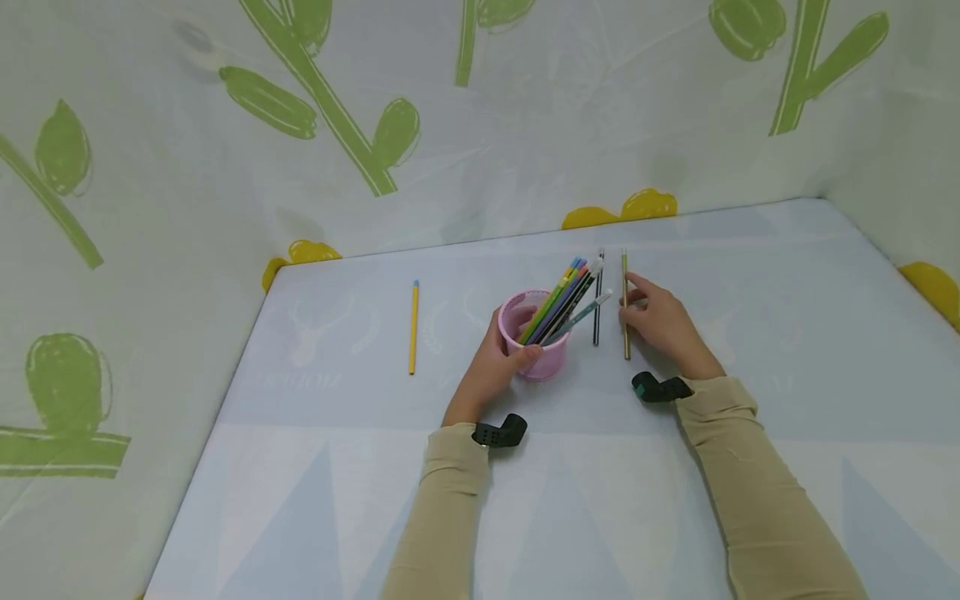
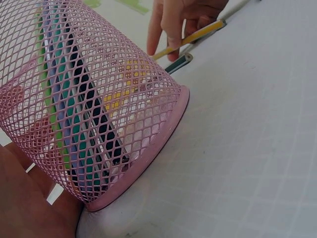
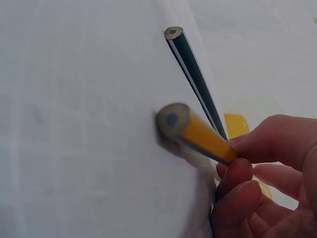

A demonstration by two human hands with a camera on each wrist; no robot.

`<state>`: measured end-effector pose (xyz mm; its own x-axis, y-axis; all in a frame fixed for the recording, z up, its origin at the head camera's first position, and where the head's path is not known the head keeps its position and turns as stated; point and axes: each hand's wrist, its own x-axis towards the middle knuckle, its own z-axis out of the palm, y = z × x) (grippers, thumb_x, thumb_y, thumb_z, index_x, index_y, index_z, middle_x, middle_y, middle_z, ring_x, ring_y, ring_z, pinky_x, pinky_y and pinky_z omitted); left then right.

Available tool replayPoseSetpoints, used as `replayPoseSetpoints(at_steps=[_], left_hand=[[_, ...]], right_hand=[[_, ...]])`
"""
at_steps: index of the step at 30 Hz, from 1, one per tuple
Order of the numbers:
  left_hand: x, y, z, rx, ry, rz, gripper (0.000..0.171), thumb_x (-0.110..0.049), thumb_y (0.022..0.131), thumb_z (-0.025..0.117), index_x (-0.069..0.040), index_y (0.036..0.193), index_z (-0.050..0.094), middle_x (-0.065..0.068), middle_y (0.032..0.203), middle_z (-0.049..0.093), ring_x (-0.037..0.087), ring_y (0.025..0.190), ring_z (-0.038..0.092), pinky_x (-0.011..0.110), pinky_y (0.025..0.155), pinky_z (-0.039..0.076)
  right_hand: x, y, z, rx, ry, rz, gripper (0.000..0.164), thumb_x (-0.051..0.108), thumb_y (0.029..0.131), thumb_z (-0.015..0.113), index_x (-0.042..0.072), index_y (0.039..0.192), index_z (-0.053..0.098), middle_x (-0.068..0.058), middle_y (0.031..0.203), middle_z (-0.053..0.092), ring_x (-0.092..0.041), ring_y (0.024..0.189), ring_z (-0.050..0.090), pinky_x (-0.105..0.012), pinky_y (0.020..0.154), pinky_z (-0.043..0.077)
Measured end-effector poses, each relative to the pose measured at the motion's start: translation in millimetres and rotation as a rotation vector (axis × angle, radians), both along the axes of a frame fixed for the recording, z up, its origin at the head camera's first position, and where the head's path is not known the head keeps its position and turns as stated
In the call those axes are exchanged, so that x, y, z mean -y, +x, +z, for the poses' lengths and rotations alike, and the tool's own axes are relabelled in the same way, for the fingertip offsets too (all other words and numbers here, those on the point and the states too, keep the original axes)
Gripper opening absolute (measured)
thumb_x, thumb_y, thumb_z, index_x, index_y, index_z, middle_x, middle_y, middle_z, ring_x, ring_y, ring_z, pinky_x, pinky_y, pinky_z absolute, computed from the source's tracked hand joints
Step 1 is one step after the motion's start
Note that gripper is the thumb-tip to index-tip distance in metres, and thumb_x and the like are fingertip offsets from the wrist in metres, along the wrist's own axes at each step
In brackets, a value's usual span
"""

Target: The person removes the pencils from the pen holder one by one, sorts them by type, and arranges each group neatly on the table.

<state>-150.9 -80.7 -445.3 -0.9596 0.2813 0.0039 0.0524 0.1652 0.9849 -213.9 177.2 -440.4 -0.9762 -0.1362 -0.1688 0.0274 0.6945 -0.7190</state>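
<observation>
Left hand [image 1: 491, 371] has its grip curled round a pink mesh cup [image 1: 551, 364], with a bunch of pencils [image 1: 558, 310] leaning to the right inside it; right hand [image 1: 663, 322] has its grip pinching a yellow-and-dark pencil [image 1: 627, 340], right of the cup; can't tell if that one's fully off the counter [image 1: 360, 500]; a dark striped pencil [image 1: 597, 308] lies between the two; another yellow pencil [image 1: 414, 329], blue at its far end, sits well off to the left.

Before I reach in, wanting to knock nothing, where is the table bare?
Bare: left of the lone yellow pencil, and right of the right hand. Crowded: between the pink cup and that hand, where a dark pencil lies.
</observation>
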Motion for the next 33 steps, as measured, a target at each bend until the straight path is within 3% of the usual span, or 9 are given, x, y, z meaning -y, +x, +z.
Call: replayPoseSetpoints(at_steps=[11,20,24,33], left_hand=[[-2,0.7,0.1,0.008,-0.008,0.015,0.073,-0.042,0.075,0.066,-0.037,0.133,0.024,-0.007,0.132,0.041,0.01,0.122,0.036,0.039,0.1,0.029],[-2,0.6,1.6,0.016,-0.018,0.017,0.073,-0.045,0.075,0.066,-0.037,0.134,0.023,-0.007,0.133,0.04,0.011,0.122,0.035,0.039,0.1,0.029],[-2,0.4,1.4,0.019,-0.011,0.015,0.073,-0.044,0.075,0.066,-0.037,0.134,0.023,-0.008,0.132,0.04,0.011,0.122,0.035,0.039,0.1,0.029],[-2,0.0,1.0,0.005,0.0,0.006,0.073,-0.041,0.075,0.067,-0.037,0.134,0.023,-0.008,0.133,0.04,0.01,0.122,0.035,0.037,0.1,0.029]], right_hand=[[-1,1.2,1.3,0.01,0.007,-0.012,0.06,0.021,0.087,0.053,0.013,0.141,0.027,-0.015,0.119,0.046,-0.021,0.068,0.052,-0.03,0.056,0.041],[-4,0.6,-4.4,-0.018,-0.039,-0.054,0.053,0.022,0.086,0.058,0.013,0.134,0.039,-0.014,0.117,0.049,-0.018,0.06,0.055,-0.03,0.059,0.042],[-4,0.2,-6.9,-0.035,-0.037,-0.077,0.05,0.024,0.086,0.058,0.012,0.131,0.042,-0.013,0.117,0.049,-0.019,0.063,0.055,-0.032,0.063,0.04],[-3,0.0,-10.3,-0.036,-0.054,-0.138,0.046,0.037,0.091,0.045,0.015,0.132,0.042,-0.01,0.118,0.049,-0.02,0.073,0.056,-0.033,0.067,0.039]])
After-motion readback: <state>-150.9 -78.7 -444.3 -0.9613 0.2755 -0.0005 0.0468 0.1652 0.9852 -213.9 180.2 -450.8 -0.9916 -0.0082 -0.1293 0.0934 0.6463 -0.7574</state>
